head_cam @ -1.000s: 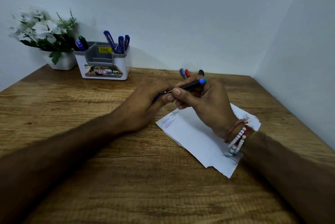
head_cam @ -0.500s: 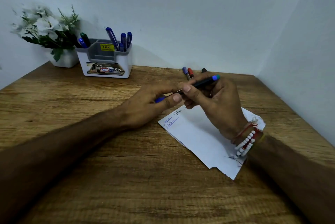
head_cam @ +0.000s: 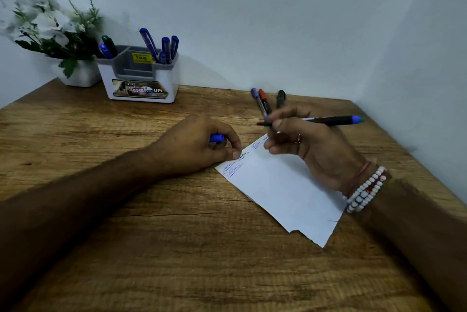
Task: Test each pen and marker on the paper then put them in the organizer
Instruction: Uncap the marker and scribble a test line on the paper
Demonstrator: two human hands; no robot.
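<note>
My right hand [head_cam: 313,147] grips an uncapped black pen [head_cam: 328,120] with a blue end, held level above the far edge of the white paper [head_cam: 285,192]. My left hand [head_cam: 199,146] rests at the paper's left corner, closed around the blue cap [head_cam: 216,137]. Blue and black scribbles run along the paper's far edge. Three capped pens lie beyond my right hand: a blue one [head_cam: 256,96], a red one [head_cam: 263,96] and a black one [head_cam: 280,98]. The white and grey organizer [head_cam: 139,76] stands at the back left with several blue pens and a green one in it.
A white pot of white flowers [head_cam: 50,33] stands left of the organizer against the wall. Walls close the wooden table [head_cam: 177,248] at the back and on the right. Bead bracelets circle my right wrist.
My hands have pulled apart: the cap came off the pen and went left in my left hand, while my right hand carried the pen to the right.
</note>
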